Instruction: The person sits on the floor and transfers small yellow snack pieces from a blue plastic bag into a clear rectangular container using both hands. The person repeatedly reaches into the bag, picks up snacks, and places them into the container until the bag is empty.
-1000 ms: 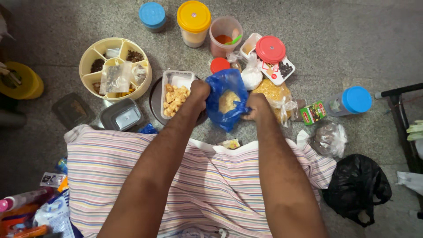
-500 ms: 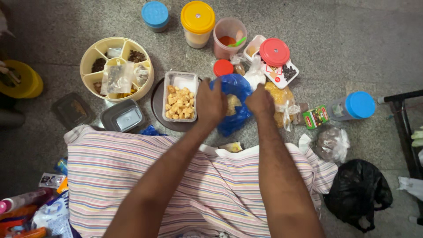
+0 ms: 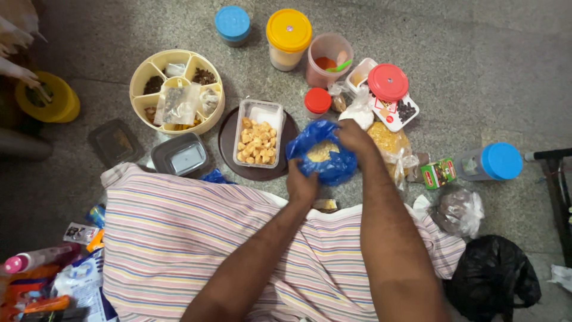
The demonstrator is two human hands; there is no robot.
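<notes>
Head view: blue bag (image 3: pixel 325 160) between both hands' fingers (image 3: pixel 351 130).

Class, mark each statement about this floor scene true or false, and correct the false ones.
1. Both hands hold the blue bag. True: left hand, right hand.
2. The bag holds yellowish grains. True.
3. The clear tub of pale chunks stands on a white plate. False: on a dark brown plate.
4. The round divided tray is red. False: cream yellow.
5. The yellow-lidded jar lies on its side. False: upright.
</notes>
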